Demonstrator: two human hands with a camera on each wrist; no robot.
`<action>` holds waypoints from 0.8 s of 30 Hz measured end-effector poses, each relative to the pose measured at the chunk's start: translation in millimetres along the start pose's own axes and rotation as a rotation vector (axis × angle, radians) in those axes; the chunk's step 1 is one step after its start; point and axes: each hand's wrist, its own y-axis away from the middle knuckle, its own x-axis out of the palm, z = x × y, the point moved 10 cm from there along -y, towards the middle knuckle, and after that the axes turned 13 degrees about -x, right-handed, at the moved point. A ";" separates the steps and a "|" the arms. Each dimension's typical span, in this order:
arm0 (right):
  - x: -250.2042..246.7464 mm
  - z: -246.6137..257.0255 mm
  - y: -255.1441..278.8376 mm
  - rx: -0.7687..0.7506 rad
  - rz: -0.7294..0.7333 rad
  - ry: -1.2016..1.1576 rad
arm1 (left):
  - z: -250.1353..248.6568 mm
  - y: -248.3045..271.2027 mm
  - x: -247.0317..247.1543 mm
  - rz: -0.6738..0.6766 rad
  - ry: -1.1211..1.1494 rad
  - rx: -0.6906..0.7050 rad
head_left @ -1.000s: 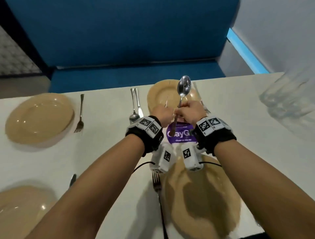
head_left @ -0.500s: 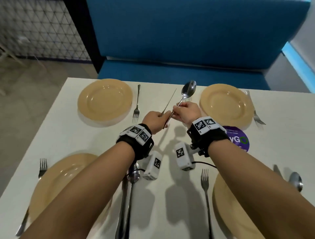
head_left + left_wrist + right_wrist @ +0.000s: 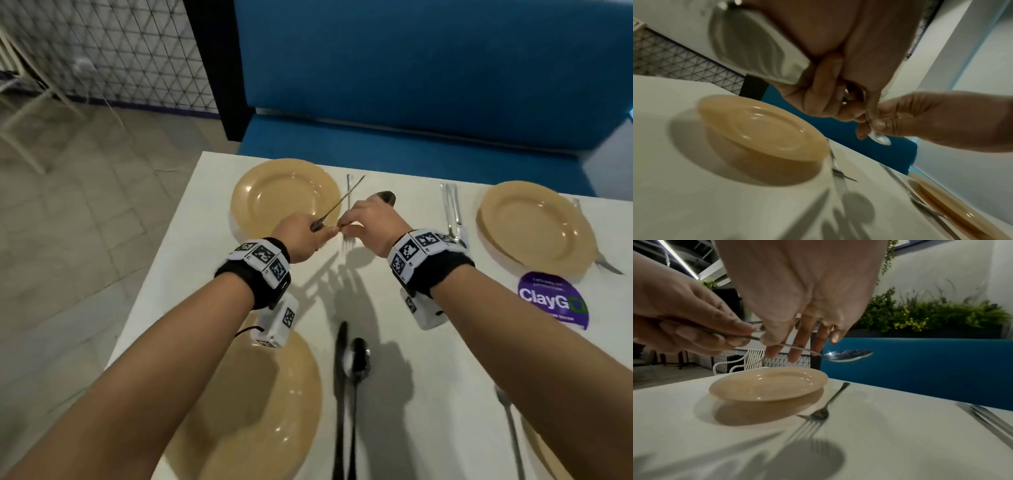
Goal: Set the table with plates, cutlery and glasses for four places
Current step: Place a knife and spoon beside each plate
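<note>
Head view shows left hand point(image 3: 301, 236) pinching the knife point(image 3: 339, 205), right hand point(image 3: 371, 224) pinching the spoon point(image 3: 383, 198), both pointing away above the far-left plate point(image 3: 284, 195).

Counter point(image 3: 191, 274), far-left place: plate point(image 3: 284, 200) with a fork point(image 3: 348, 219) just beside its right edge; bare strip left of the plate to the counter edge. Both hands meet above the fork, left hand point(image 3: 301, 236) with a knife point(image 3: 342, 200), right hand point(image 3: 371, 226) with a spoon point(image 3: 846, 355), blocking approach from above. Bare counter between the fork and the laid cutlery pair point(image 3: 452, 212). Near side: knife and spoon pair point(image 3: 356, 359) beside the near plate point(image 3: 253, 411); open lane right of them up to the purple sticker point(image 3: 551, 301).
</note>
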 end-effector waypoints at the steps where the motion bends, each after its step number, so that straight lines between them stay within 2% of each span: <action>1: 0.9 10.8 -11.7 -0.001 0.046 -0.010 | 10.6 -2.9 -12.8 -0.013 0.002 0.001; 3: -0.1 23.7 -29.9 0.030 0.114 -0.034 | 26.6 -5.7 -35.8 -0.046 0.027 0.000; 5: -0.8 33.7 -56.3 0.078 0.115 -0.044 | 49.9 -13.6 -68.2 -0.102 0.089 -0.021; 10: -3.5 33.0 -100.7 0.374 -0.232 -0.337 | 126.2 -40.6 -134.1 -0.227 0.275 -0.186; 12: 14.6 43.2 -119.6 0.451 -0.276 -0.502 | 149.2 -48.3 -148.1 -0.245 0.325 -0.234; 14: 36.1 61.2 -141.1 0.478 -0.254 -0.592 | 165.9 -52.4 -156.6 -0.240 0.369 -0.270; 19: 85.6 114.9 -200.9 0.393 -0.032 -0.465 | 198.5 -64.4 -171.3 -0.208 0.502 -0.311; 24: 113.3 132.4 -228.7 0.387 0.047 -0.319 | 218.8 -70.6 -174.2 -0.189 0.504 -0.345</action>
